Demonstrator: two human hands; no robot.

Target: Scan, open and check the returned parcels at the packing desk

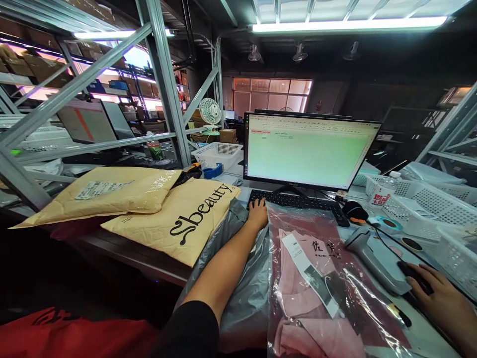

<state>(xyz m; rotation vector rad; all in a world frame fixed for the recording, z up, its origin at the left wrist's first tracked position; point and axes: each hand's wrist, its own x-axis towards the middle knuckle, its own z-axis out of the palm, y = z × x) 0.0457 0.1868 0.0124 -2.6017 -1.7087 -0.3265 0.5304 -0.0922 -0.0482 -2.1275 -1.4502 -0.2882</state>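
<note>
My left hand [258,214] lies at the left end of a black keyboard [298,200], fingers apart and resting on the keys. At the right, my right hand [436,291] is curled over a black computer mouse [414,276]. Behind the keyboard a monitor [309,151] shows a pale green screen with small text. Between my arms lies a clear plastic bag with a folded pink garment [301,288] and a white tag [311,276] inside. A grey plastic mailer [248,283] is under my left forearm. A grey barcode scanner [378,261] lies left of the mouse.
Yellow padded envelopes [199,219] overlap at the left table edge. A white basket [218,155] stands behind them, beside a blue tape dispenser [213,171]. On the right are a bottle [383,191], tape rolls [389,223] and white baskets [437,196]. A metal rack post [167,79] rises at left.
</note>
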